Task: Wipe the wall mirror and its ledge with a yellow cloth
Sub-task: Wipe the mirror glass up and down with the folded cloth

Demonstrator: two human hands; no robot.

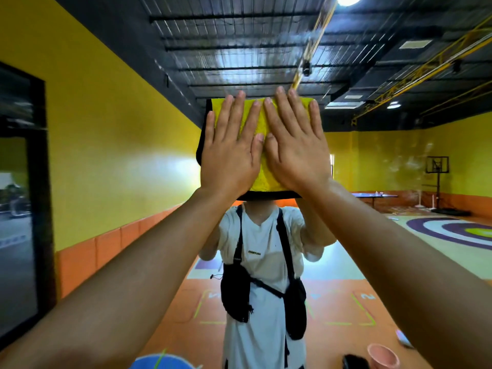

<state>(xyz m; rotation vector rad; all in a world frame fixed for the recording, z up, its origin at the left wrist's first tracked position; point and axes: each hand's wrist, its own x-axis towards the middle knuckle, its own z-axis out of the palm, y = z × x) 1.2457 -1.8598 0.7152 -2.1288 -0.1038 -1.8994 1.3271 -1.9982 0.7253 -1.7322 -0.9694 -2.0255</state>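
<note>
Pressing yellow cloth (266,182) to mirror (266,35) (seemingly streaked), left hand (231,155), right hand (295,155), fingers (237,110) straight and spread.

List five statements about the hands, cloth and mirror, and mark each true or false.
1. Both the left hand and the right hand lie flat on the cloth. True.
2. The cloth is blue. False: it is yellow.
3. The cloth is pressed against the mirror, covering the reflected face. True.
4. The right hand grips a spray bottle. False: it holds nothing and presses the cloth with straight fingers.
5. A pink cup shows at the lower right. True.
</note>
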